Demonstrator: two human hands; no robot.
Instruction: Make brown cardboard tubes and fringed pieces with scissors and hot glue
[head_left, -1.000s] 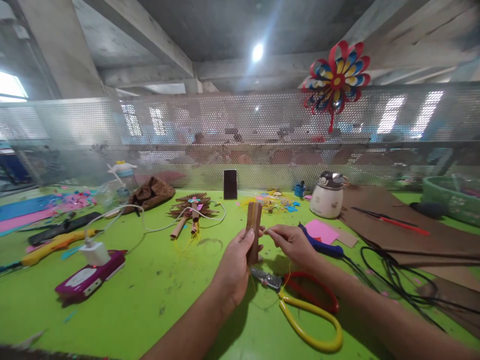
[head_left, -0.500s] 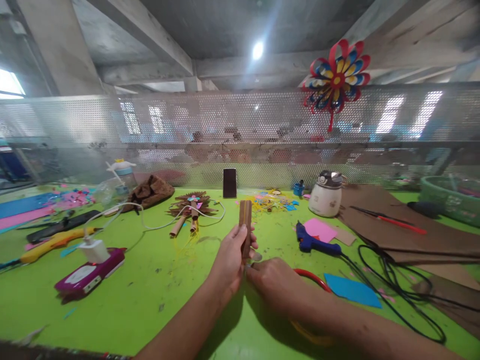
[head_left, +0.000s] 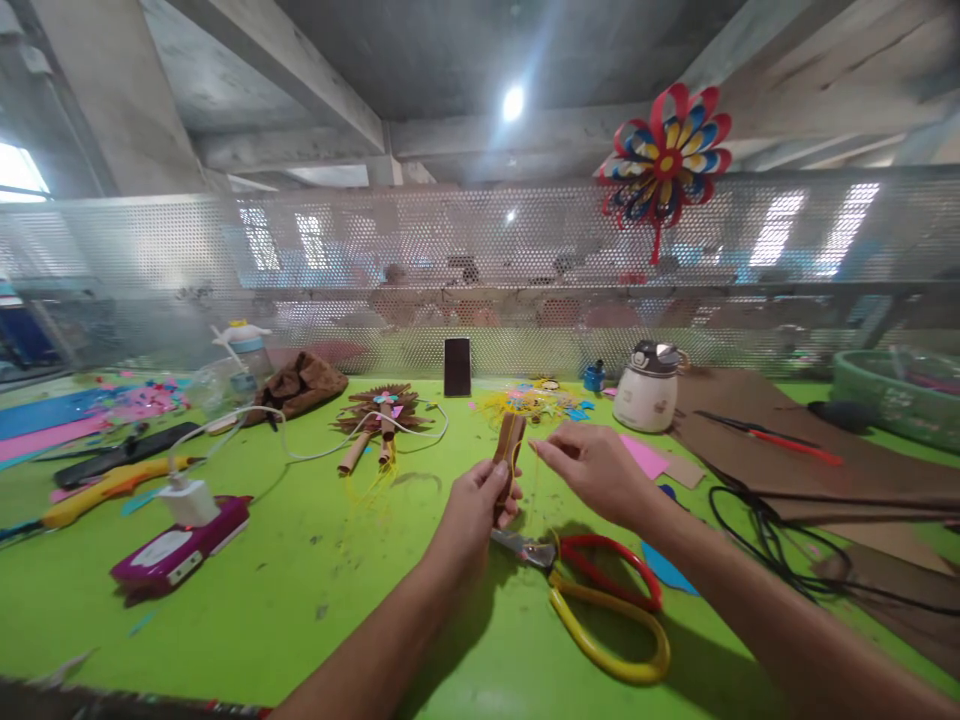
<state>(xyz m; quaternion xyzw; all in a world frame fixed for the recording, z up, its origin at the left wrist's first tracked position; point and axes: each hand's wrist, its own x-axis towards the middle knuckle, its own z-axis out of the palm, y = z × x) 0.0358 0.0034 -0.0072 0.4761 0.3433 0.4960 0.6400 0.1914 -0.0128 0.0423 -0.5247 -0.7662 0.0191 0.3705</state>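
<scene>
My left hand [head_left: 471,510] is closed around a narrow brown cardboard strip [head_left: 509,445], held upright with its top leaning a little to the right. Yellow string runs along the face of the strip. Just right of the strip's top, my right hand [head_left: 604,472] pinches a thin length of yellow string [head_left: 535,478], part of which hangs below the fingertips. Scissors [head_left: 538,553] with one red and one yellow handle lie on the table below my hands, their blades partly hidden behind my left hand.
On the green table [head_left: 300,540] are a purple power strip [head_left: 180,545] with a white charger, a phone [head_left: 457,367], and a brown paper flower [head_left: 386,405]. Yellow scraps [head_left: 517,405], a white flask [head_left: 646,395], black cable [head_left: 772,545] and brown cardboard sheets [head_left: 750,410] lie beyond and right.
My right hand has risen from the strip's lower end to beside its top, drawing yellow string. The strip now tilts right, and the scissors, mostly covered before, show fully at the handles.
</scene>
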